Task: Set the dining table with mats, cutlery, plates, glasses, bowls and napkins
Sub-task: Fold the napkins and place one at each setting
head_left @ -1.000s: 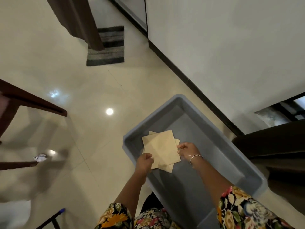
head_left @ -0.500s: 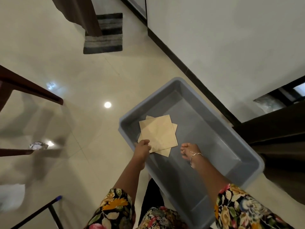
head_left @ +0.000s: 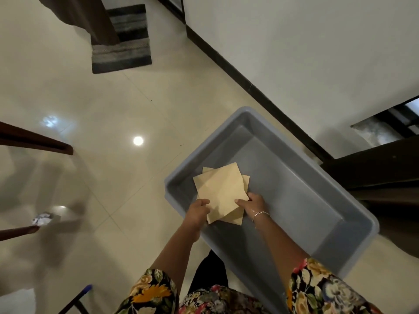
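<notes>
Fingers (head_left: 205, 203) and thumb of the left hand (head_left: 197, 211) pinch the near left edge of a small stack of beige paper napkins (head_left: 221, 190). The right hand (head_left: 252, 205), a thin bracelet (head_left: 261, 213) at its wrist, pinches the near right edge, thumb laid on top and the other fingers curled at the sheets' side. The square napkins are fanned so that corners of the lower ones stick out, and they lie within a large grey plastic tub (head_left: 301, 200), toward its near left corner. Whether they rest on its bottom or hang just above it cannot be told. The tub sits at an angle near a white wall (head_left: 294, 53) with a dark skirting board. Both forearms reach down from floral sleeves (head_left: 322, 288). Glossy cream floor tiles (head_left: 113, 123) spread to the left, where a striped grey doormat (head_left: 122, 53) lies partly under a brown curtain (head_left: 90, 19). A dark wooden rail (head_left: 36, 141) juts in from the left edge, and a crumpled scrap of paper (head_left: 43, 219) lies nearer.
</notes>
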Motion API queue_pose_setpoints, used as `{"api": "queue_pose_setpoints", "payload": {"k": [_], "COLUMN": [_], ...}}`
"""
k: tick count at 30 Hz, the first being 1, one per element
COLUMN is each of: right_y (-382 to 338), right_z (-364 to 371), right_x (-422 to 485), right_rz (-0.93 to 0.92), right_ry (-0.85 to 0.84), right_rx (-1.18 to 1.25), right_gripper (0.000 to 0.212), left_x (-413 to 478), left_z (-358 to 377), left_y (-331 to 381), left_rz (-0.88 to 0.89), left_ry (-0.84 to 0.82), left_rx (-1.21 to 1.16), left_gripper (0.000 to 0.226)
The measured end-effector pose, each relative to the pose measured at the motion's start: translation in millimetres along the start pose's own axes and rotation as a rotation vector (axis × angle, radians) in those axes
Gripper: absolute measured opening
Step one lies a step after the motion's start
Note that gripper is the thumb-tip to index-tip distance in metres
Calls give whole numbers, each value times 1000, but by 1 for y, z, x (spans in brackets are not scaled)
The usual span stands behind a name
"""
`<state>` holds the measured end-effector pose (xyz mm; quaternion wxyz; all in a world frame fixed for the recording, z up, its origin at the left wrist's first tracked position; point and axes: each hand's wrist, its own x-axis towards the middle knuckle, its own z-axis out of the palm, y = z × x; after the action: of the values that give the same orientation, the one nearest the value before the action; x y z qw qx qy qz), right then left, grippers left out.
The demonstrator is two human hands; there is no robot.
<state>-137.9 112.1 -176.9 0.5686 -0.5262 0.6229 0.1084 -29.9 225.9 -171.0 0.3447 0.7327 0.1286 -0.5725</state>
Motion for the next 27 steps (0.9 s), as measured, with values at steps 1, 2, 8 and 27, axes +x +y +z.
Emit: {"api": "queue_pose_setpoints", "payload": {"k": [1, 2, 8, 27], "right_y": [-5, -11, -42, -37], "right_z": [-2, -5, -25, -50], "right_x": [-5, -12, -55, -310], "right_rz": [-36, -74, -165, -360], "right_ry": [-5, -21, -226, -932], "right_rx": [26, 66, 452, 608], "right_gripper": [27, 25, 18, 79], "left_x": [-3, -6, -40, -304], "left_z": [-2, -3, -9, -45], "left_y": [1, 1, 1, -101], "left_rz": [3, 11, 66, 507], "left_ry": [2, 4, -12, 30], "left_rx": [-9, -14, -50, -974], "left_gripper": [31, 29, 16, 41]}}
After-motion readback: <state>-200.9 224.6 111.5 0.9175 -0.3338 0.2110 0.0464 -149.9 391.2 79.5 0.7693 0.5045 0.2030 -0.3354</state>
